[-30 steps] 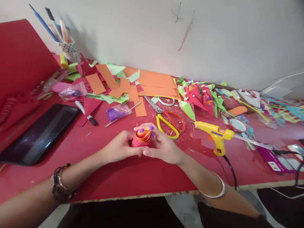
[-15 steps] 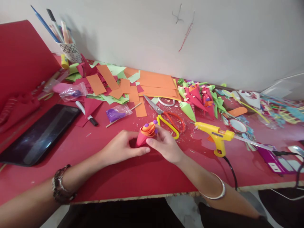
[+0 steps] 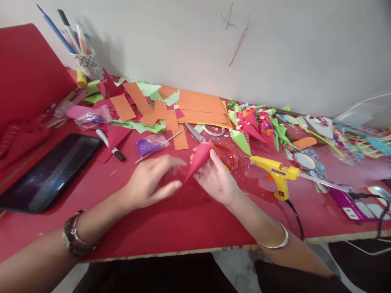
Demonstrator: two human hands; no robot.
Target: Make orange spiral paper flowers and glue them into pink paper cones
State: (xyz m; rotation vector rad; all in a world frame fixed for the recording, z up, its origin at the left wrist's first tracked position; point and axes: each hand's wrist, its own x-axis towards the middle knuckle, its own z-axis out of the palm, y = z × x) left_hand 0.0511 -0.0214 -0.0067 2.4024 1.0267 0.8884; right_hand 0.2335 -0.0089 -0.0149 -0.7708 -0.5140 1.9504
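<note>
A red paper cone [image 3: 199, 159] with orange and purple bits at its wide end rests in my right hand [image 3: 219, 179], held by thumb and fingers. Its pointed tip aims down and left. My left hand [image 3: 152, 179] is just left of that tip, fingers apart, with nothing in it. Behind the cone lie scissors [image 3: 231, 156] with red and yellow handles, partly covered by the cone and my right hand. A yellow glue gun [image 3: 281, 175] lies on the table to the right of my right hand.
Orange paper strips [image 3: 122, 107] and sheets [image 3: 201, 106] lie at the back, near a pile of finished cones [image 3: 252, 124]. To the left are a black tablet [image 3: 51, 173], a marker [image 3: 110, 145] and a bag of purple material [image 3: 149, 145]. A pen cup [image 3: 90, 66] stands behind.
The cone has turned so its closed side and tip show, its orange end now facing away. My left hand has let go and drawn slightly left; my right hand keeps hold.
</note>
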